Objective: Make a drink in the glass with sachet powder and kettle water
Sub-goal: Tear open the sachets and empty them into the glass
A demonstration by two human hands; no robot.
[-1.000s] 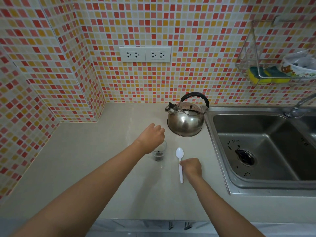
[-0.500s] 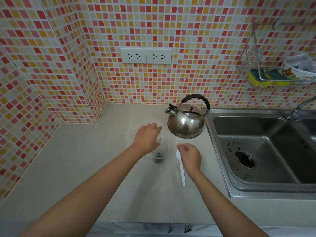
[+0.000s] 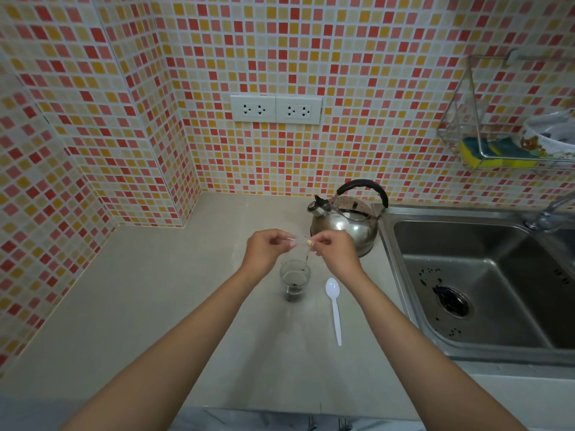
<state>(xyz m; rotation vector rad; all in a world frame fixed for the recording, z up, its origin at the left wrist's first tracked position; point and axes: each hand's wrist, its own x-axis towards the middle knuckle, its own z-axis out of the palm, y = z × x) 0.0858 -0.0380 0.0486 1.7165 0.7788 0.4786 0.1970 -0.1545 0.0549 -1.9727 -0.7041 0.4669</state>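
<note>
From the head view I record the following. Both hands are raised together just above centre frame, over the glass. The left hand (image 3: 267,248) has its fingers curled in, thumb and forefinger pinching one end of a small clear sachet (image 3: 300,244). The right hand (image 3: 334,251) is likewise closed in a pinch on the other end, where a small yellowish bit shows between the fingertips. The sachet spans the short gap between the two hands; its outline is faint and I cannot read any print on it. A thin dark streak hangs below it towards the glass.

The glass (image 3: 294,279) stands upright on the pale countertop (image 3: 155,306), directly below the hands at centre frame. Dark matter lies in its bottom; whether powder or liquid I cannot tell.

A white plastic spoon (image 3: 334,303) lies flat on the countertop just right of the glass, bowl towards the wall, handle pointing to the lower edge of the frame. Neither hand touches it.

The steel kettle (image 3: 348,225) with black handle sits behind the right hand, against the left rim of the sink (image 3: 466,275), which fills the right of the frame. A double wall socket (image 3: 276,109) is set in the mosaic tiles at upper centre. A wire rack (image 3: 476,141) at upper right holds a yellow and green sponge (image 3: 491,154).
</note>
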